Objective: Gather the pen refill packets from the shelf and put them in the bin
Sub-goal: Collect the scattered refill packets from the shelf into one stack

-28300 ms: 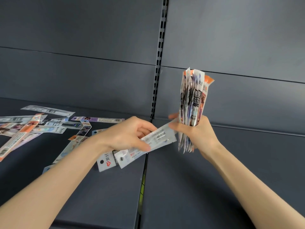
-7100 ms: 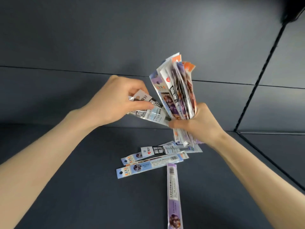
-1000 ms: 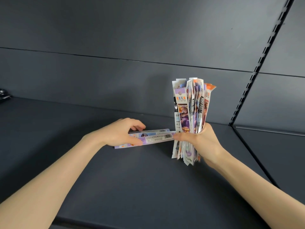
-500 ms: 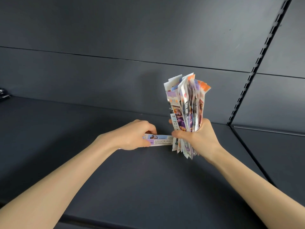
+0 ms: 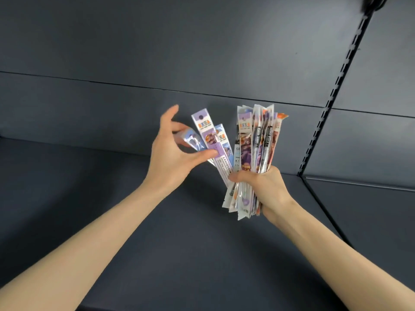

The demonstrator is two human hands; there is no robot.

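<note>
Two hands up over the shelf, and I count no packets left lying on the part of it I can see. My right hand is fisted tight around the bundle, held upright above the shelf; the packets overlap so much I can't count them, maybe a dozen edges showing at the top, the lower ends sticking out under the fist. Three more packets fan out to the left of the bundle, leaning left: one purple-topped, one blue behind it, one pale and glossy furthest left. Their lower ends run down into the right fist too. My left hand is half open, thumb pressed against the purple one, fingers spread and curled behind the three; the fingertips are hidden by the packets, so how many it really pinches I can't tell. Print on the packets is too small to read. One slotted upright crosses the back panel at right. No bin in view.
</note>
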